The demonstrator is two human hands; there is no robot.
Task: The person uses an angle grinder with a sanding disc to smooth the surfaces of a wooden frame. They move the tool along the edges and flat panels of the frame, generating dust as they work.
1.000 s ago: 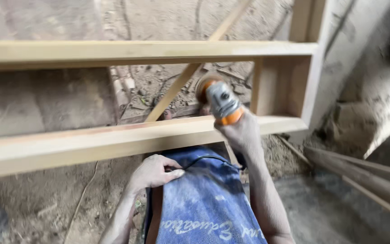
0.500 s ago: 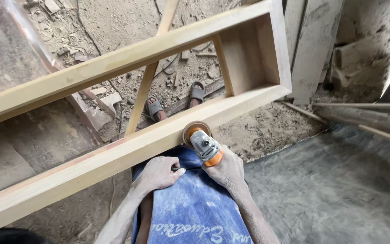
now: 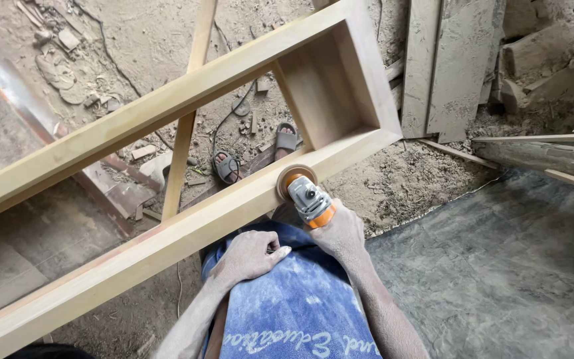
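The long wooden frame (image 3: pixel 167 239) runs slantwise from the lower left to the upper right, its near rail crossing just above the person's lap and ending at a squared corner at the right; past that corner the dusty floor (image 3: pixel 406 179) lies open, and to the lower right a broad grey sheet (image 3: pixel 499 266) spreads with bare room on it. Between the two long rails is an open gap through which the ground shows. The grinder (image 3: pixel 305 196) sits against the near rail close to the right corner: it has a grey metal head, an orange body and a round tan sanding disc laid flat on the top face of the rail. The right hand (image 3: pixel 341 233) is wrapped tight around the orange body, fingers closed about it. The left hand (image 3: pixel 250 254) rests on the blue cloth (image 3: pixel 293 306) over the lap, just below the rail, fingers curled and pinching the thin black cord (image 3: pixel 272 250) that leads towards the grinder. Seen through the gap, two feet in grey sandals (image 3: pixel 226 166) stand on the floor among wood scraps and a loose cable. A thin slat (image 3: pixel 184 126) crosses under the frame. Dusty planks (image 3: pixel 443 66) lean at the upper right, and long poles (image 3: pixel 546 156) lie at the right edge, well apart from the hands.
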